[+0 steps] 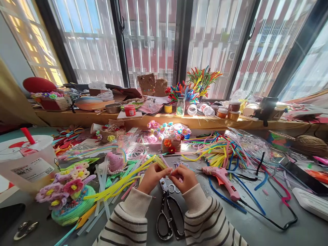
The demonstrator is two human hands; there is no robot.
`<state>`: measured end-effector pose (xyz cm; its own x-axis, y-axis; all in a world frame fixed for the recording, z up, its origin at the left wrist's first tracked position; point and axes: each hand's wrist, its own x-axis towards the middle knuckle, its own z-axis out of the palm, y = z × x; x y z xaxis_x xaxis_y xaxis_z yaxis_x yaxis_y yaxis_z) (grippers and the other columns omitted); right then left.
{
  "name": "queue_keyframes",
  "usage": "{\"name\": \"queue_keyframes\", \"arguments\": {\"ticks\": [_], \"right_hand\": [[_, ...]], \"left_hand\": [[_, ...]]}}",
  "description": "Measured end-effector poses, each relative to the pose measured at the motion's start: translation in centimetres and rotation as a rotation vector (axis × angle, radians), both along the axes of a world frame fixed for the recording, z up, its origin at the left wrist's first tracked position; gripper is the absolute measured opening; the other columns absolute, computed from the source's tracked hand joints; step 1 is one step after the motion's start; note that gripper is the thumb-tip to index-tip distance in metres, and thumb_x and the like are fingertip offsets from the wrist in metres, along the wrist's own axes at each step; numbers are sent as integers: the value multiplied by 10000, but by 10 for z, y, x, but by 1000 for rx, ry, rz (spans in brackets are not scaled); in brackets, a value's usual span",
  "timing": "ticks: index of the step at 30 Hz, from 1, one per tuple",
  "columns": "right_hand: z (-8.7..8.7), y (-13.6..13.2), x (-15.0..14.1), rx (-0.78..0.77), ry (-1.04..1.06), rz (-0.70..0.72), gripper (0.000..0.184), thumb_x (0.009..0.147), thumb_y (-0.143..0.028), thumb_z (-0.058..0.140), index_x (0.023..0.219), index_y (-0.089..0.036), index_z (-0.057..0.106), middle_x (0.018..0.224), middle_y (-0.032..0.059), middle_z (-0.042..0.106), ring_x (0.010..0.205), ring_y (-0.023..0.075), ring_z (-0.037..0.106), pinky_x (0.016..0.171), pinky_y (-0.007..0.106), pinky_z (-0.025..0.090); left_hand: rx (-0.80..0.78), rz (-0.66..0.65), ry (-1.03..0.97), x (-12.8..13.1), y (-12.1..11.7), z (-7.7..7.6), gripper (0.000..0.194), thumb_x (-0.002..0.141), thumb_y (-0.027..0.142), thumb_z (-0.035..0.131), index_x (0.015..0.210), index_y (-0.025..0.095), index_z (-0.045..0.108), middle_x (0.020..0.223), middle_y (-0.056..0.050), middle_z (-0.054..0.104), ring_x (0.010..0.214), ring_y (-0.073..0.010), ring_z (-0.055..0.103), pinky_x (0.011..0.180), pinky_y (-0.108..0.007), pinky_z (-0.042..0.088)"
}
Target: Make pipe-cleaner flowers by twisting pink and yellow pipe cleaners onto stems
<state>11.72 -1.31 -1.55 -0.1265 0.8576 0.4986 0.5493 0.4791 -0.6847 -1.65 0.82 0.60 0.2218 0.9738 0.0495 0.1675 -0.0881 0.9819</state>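
Observation:
Both hands meet low in the centre above the grey table. My left hand (153, 177) is closed on yellow pipe cleaners (161, 163), with a pale purple strand beside them. My right hand (183, 179) is pinched close to the left fingertips; what lies between its fingers is too small to make out. Below the hands lie black-handled scissors (166, 220), points away from me. A bundle of yellow pipe cleaners (123, 186) stretches out left of my left wrist. Right of my right hand rests a pink glue gun (224, 179) with a black cord.
At left stand a drink cup (28, 164) with a red straw and a green crocheted pot (74, 205) of flowers. Clear glue sticks (101, 191) lie nearby. Loose pipe cleaners (222, 150) pile at back right, near a phone (299, 174). Jars (180, 107) line the windowsill.

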Motion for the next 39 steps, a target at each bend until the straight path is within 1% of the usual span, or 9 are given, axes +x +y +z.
{"name": "queue_keyframes", "arguments": {"ticks": [5,13,18,22,26,31,34,37,39], "right_hand": [[-2,-1,-2,-19,-46,-21,126,673,-182,515,548,-160,510,565,-13,435,483,90,411,469,213,330],[-2,-2,-3,16,-191,-89,110,675,-184,504,569,-168,531,576,-6,462,507,102,404,483,225,296],[-3,0,-3,-28,-122,-56,127,671,-214,515,558,-162,539,551,-2,472,467,96,406,455,221,305],[-2,0,-2,-133,52,-45,170,659,-285,532,548,-157,539,508,-2,494,446,94,412,439,218,330],[-2,-1,-1,-166,100,-7,161,637,-281,553,535,-157,544,491,-7,494,437,88,403,425,212,323],[-4,0,-2,-200,175,75,137,618,-269,567,541,-157,551,519,-4,496,451,87,412,434,211,333],[-3,0,-1,-249,259,140,140,604,-272,579,541,-152,547,516,-9,484,450,85,411,431,207,335],[0,-2,0,-264,257,187,137,599,-263,585,537,-150,539,510,-14,468,446,82,403,421,204,327],[2,-3,0,-250,237,197,130,607,-255,580,541,-153,535,515,-15,463,448,82,404,420,203,330]], "left_hand": [[-9,-12,1,0,1,-1,250,556,359,606,556,125,518,502,27,500,473,-90,440,479,-220,347],[-31,27,39,1,2,-5,279,539,385,605,552,129,496,483,36,477,457,-95,438,469,-223,354],[-10,-16,107,0,2,-3,258,575,378,571,541,137,487,487,33,470,470,-100,434,475,-223,342],[140,12,244,0,-1,0,265,621,405,516,538,155,481,487,27,461,483,-115,422,468,-228,304],[338,48,443,3,-4,-1,334,665,388,464,422,178,370,432,40,356,449,-103,339,455,-235,234],[447,76,502,2,-5,-1,346,688,369,430,417,182,321,434,42,315,441,-96,295,450,-240,193],[421,29,440,-1,-7,0,331,686,361,430,429,177,331,441,43,310,441,-90,295,444,-234,196],[298,-67,340,-3,-7,1,335,690,366,418,429,174,334,428,45,302,422,-82,298,423,-225,205],[227,-92,289,-3,-6,1,342,687,372,415,421,172,336,417,46,301,407,-77,298,411,-221,208]]}}
